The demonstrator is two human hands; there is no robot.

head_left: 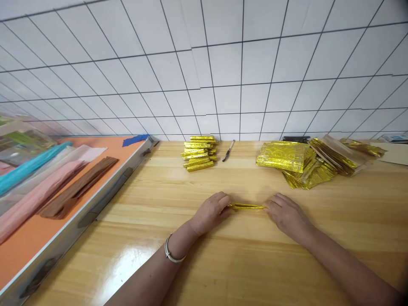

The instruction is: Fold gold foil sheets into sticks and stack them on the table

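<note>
A narrow folded strip of gold foil (pixel 247 206) lies crosswise low over the wooden table, stretched between my two hands. My left hand (pixel 214 211), with a bracelet at the wrist, grips the strip's left end with bent fingers. At the right end, my right hand (pixel 283 214) is closed on it the same way. Both ends are hidden under the fingers. Beyond my left hand sits a stack of gold foil rolls (pixel 199 154). Flat gold foil sheets (pixel 280 156) lie in a loose heap past my right hand.
A pen (pixel 228 151) lies near the tiled wall (pixel 223 63). On the left stands an orange-topped case or board (pixel 105 182) with a grey edge, bearing brown (pixel 79 187), pink (pixel 41 195) and blue folded sheets. Brown card (pixel 397 156) lies at the far right.
</note>
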